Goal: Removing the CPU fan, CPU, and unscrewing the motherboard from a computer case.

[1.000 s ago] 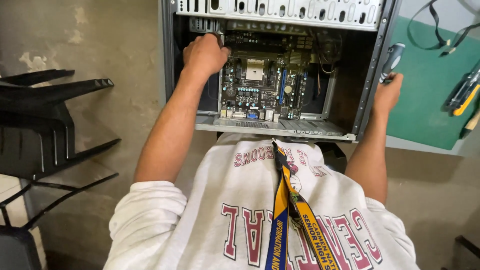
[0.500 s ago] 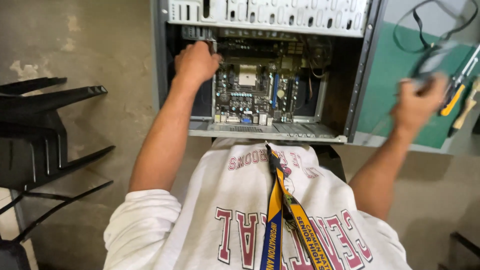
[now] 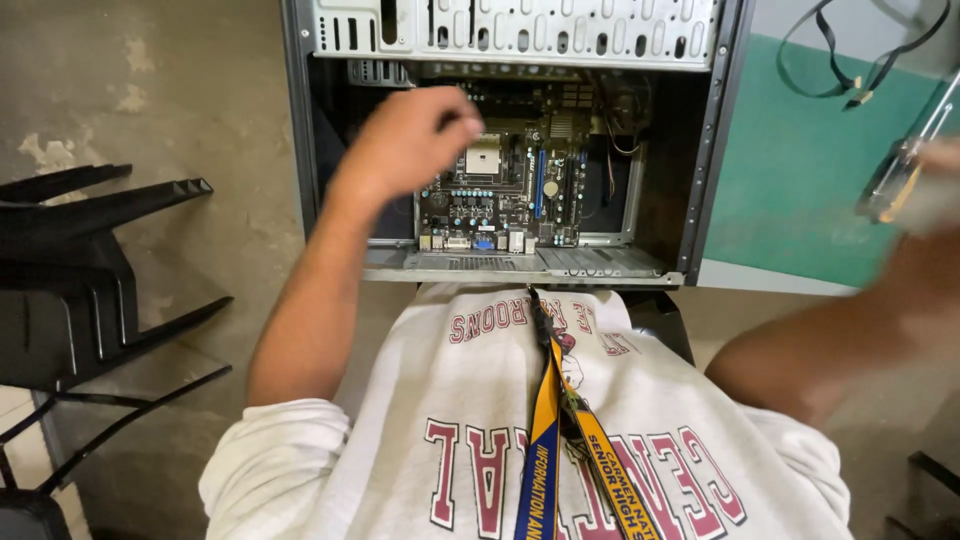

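Two black chairs (image 3: pixel 90 270) stand left of the open computer case (image 3: pixel 700 150).

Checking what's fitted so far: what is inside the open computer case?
A motherboard lies inside the computer case. The left hand covers its upper-left part.

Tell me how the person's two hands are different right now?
The left hand is empty and hovers with curled fingers in front of the open computer case, near the motherboard. The right hand is off to the side over the green surface, gripping a screwdriver. The left hand looks fairly sharp; the right hand is blurred. Both are bare.
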